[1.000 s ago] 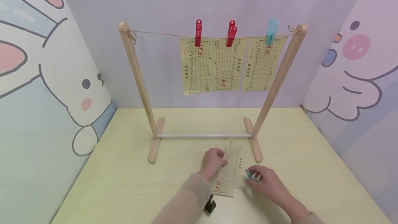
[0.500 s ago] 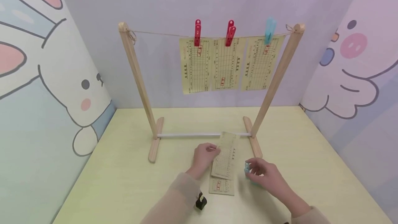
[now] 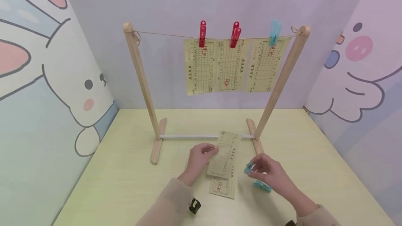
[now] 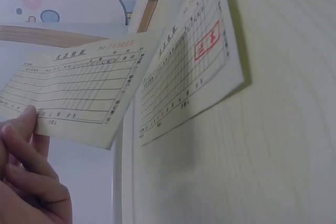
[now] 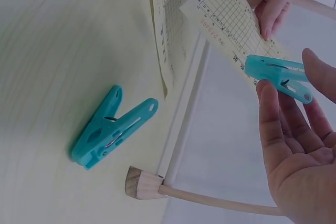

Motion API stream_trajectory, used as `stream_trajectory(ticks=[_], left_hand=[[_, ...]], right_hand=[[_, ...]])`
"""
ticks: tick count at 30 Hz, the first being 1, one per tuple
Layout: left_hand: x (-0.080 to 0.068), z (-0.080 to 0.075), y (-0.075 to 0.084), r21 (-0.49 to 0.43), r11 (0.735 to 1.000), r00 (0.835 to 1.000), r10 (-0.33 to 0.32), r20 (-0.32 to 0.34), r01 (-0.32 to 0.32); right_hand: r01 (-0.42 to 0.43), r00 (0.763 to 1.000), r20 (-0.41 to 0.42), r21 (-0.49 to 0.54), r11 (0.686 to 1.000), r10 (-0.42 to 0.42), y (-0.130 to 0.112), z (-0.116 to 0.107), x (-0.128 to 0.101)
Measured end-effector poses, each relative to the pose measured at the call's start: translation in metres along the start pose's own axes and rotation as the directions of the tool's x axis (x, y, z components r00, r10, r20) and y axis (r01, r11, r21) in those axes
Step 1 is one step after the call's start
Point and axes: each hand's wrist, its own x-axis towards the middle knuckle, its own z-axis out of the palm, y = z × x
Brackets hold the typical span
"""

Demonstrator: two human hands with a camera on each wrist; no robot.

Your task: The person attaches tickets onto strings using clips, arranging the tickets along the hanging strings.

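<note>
Pale walls (image 3: 169,2) stand around a light yellow surface (image 3: 125,191), with a big cartoon rabbit (image 3: 70,83) on the left and a pink-nosed cartoon animal (image 3: 359,49) on the right. A light brown wooden frame (image 3: 142,79) has a white bar (image 3: 194,136) down low and a thin brown string (image 3: 163,34) up high. Three cream paper slips (image 3: 231,66) hang from the string. Two red plastic clips (image 3: 202,36) hold the left and middle ones, and a light blue plastic clip (image 3: 275,32) holds the right one.

The left hand (image 3: 198,158) has a loose cream paper (image 3: 224,154) with black lines. Its grip is tight, thumb and fingers pinching one edge. That paper is tilted, up off the surface. Under it lies another cream paper with a red stamp (image 3: 222,188); I can't tell if they touch.

The right hand (image 3: 272,173) pinches a blue-green plastic clip (image 3: 249,167). Its grip is only as wide as the clip, which is just beside the loose paper. A second blue-green clip (image 3: 262,186) lies on the surface below.
</note>
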Motion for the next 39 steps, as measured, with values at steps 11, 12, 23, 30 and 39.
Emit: stream_trajectory(ticks=[11, 12, 23, 30, 39], left_hand=[[-0.01, -0.022, 0.005, -0.032, 0.997, 0.992, 0.069, -0.109, -0.073], [-0.011, -0.024, 0.005, -0.033, 0.997, 0.991, 0.069, -0.117, -0.073], [-0.021, -0.043, 0.008, -0.061, 0.993, 0.978, 0.091, -0.186, -0.104], [-0.026, -0.054, 0.019, -0.069, 0.99, 0.967, 0.108, -0.231, -0.127], [-0.028, -0.071, 0.037, -0.053, 0.979, 0.952, 0.18, -0.248, -0.199]], right_hand=[[0.12, 0.993, -0.016, 0.206, 0.971, -0.119, -0.015, -0.007, 0.011], [0.122, 0.992, -0.016, 0.215, 0.969, -0.122, -0.018, -0.007, 0.012], [0.066, 0.998, -0.008, 0.159, 0.985, -0.065, -0.047, -0.017, 0.022], [0.114, 0.993, -0.01, 0.134, 0.984, -0.114, -0.061, -0.023, 0.028], [0.207, 0.978, -0.013, 0.119, 0.971, -0.207, -0.084, -0.029, 0.036]])
